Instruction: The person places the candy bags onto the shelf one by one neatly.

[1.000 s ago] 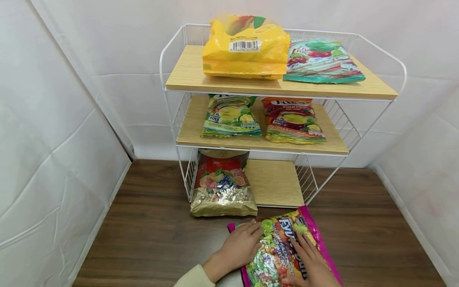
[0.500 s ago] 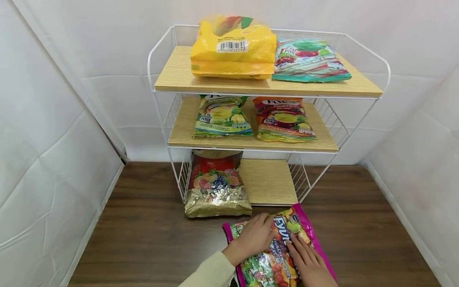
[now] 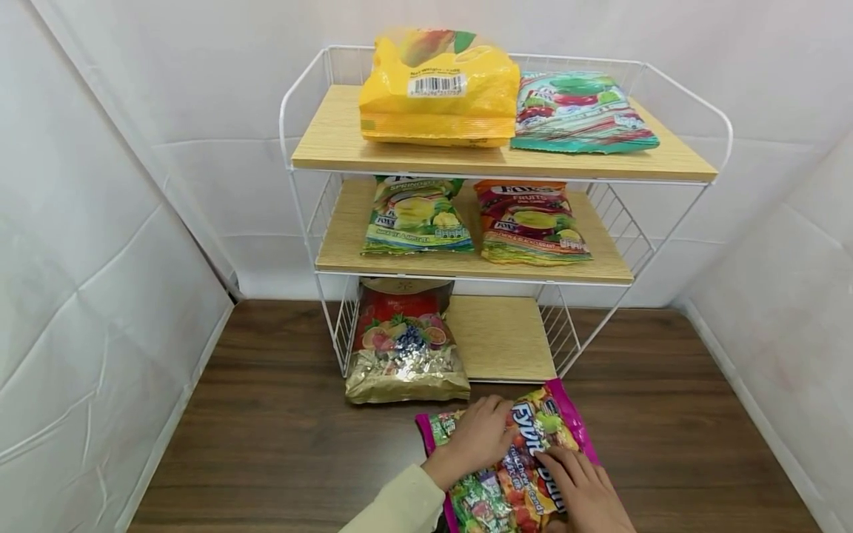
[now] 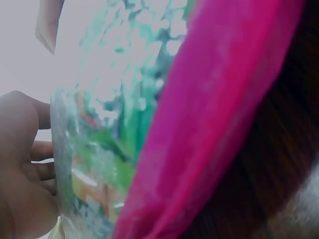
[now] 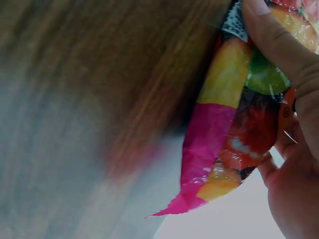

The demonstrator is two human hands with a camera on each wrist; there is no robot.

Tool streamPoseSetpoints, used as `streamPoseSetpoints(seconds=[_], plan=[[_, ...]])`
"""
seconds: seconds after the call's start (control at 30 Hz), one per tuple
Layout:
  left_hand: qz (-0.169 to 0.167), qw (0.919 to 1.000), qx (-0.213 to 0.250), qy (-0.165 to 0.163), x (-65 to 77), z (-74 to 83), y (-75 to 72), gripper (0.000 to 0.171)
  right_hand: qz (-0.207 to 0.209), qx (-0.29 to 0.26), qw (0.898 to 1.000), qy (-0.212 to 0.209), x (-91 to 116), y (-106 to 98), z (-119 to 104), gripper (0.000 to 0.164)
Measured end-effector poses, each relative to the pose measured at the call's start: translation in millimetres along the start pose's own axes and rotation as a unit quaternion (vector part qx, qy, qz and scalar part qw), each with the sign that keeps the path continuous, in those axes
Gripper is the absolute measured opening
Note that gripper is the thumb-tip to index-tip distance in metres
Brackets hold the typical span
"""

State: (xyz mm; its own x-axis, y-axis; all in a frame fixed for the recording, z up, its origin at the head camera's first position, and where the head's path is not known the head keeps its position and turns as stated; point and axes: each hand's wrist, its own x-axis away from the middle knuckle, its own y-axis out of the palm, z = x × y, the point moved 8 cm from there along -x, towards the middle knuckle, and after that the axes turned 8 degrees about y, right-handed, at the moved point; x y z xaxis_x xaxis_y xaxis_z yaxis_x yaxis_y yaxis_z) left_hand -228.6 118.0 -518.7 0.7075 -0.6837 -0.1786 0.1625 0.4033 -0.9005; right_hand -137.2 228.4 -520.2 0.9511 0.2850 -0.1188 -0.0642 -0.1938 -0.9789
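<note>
A large candy bag (image 3: 489, 481) with magenta edges, printed "Fyvr" and "Gum" in part, lies at a slant on the dark table. My left hand (image 3: 480, 437) rests on its upper face, fingertips touching the plastic; in the left wrist view the left fingers (image 4: 42, 152) bend down onto the bag beside its magenta edge (image 4: 199, 119). Over the bag's lower right part is my right hand (image 3: 586, 488), its fingers bent. Seen from the right wrist, the right thumb (image 5: 279, 40) lies along the bag's side while other fingers hold it from above.
Behind stands a white wire rack with wooden shelves (image 3: 580, 164). It bears a yellow bag (image 3: 436, 92), a teal bag (image 3: 580, 115), a green Fox's bag (image 3: 416, 215) and a red Fox's bag (image 3: 529, 222). A red-and-gold bag (image 3: 406, 348) leans out from the bottom shelf (image 3: 503, 340).
My left hand has slid right and up across the candy bag. My right hand's spread fingers have bent more around its right part. The camera view has shifted slightly.
</note>
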Motion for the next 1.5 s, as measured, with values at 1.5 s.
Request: streamPoseSetpoints(seconds=[1.5], plan=[[0.269,0.9612,0.027,-0.053,37.5,4.5,-43.8,0.009,0.234,-0.016,0.957,0.169,-13.1,-27.3,0.9,0.058]])
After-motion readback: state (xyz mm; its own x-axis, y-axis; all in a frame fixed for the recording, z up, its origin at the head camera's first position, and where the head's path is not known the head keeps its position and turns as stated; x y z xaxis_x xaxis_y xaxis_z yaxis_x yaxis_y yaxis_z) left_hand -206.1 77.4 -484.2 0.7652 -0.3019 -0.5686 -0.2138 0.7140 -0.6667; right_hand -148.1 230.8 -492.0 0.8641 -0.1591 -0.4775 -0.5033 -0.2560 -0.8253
